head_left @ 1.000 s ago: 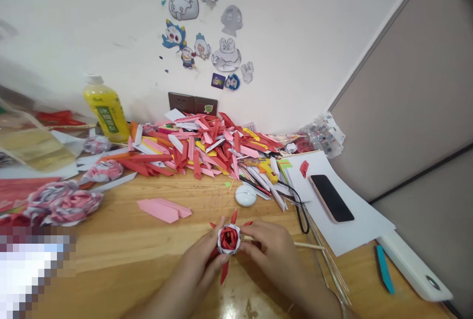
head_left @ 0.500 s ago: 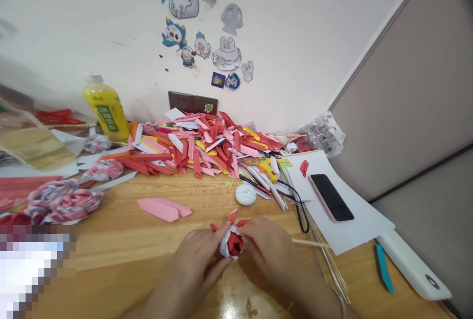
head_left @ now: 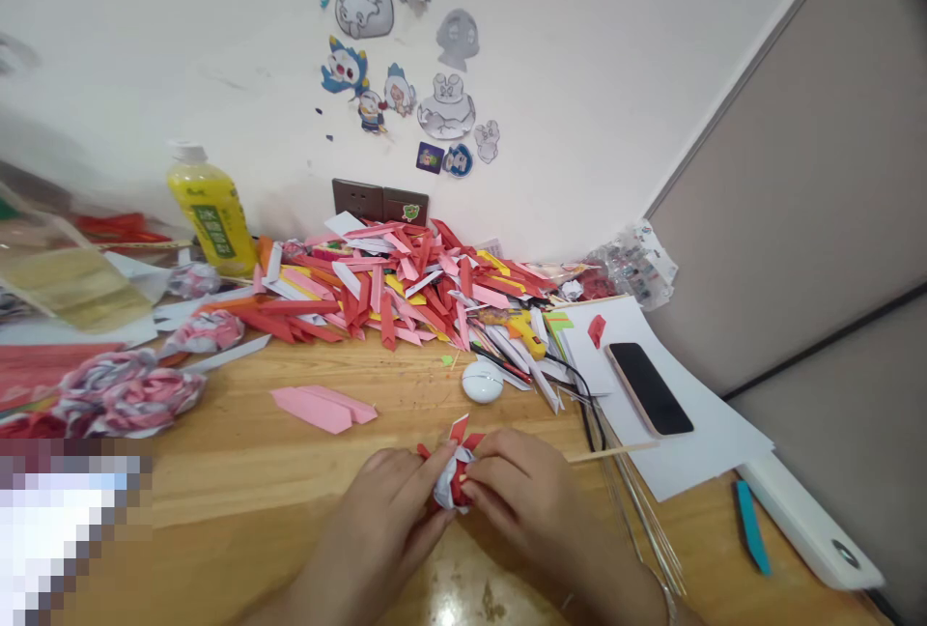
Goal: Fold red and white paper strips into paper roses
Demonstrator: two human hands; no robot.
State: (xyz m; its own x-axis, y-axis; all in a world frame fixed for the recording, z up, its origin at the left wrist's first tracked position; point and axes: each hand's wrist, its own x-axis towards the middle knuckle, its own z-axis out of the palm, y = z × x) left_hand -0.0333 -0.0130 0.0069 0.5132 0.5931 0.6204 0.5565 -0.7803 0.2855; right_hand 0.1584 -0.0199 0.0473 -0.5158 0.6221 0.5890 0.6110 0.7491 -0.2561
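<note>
Near the front middle of the table, my left hand (head_left: 395, 496) is closed round a small folded paper flower (head_left: 447, 483) with a white outer layer, a red centre and red pointed strips at the back. My right hand (head_left: 518, 486) pinches a thin wooden stick (head_left: 612, 453), whose long end sticks out to the right behind the hand. My right fingertips are at the flower's red centre, where a small pale tip shows; the middle of the stick is hidden by the hand. Two folded pink paper strips (head_left: 324, 410) lie to the left beyond my hands.
Behind lies a heap of folded paper strips (head_left: 391, 288). A yellow glue gun (head_left: 525, 331), a white egg-shaped case (head_left: 482, 382) and a phone (head_left: 648, 389) on white paper (head_left: 714, 433) lie right. Thin wires (head_left: 652, 525), finished paper flowers (head_left: 152, 394) and a yellow bottle (head_left: 211, 215) surround the workspace.
My right fingers have moved in over the flower's red centre. The stick's outer end has swung away from me and reaches further right. My left hand still holds the flower.
</note>
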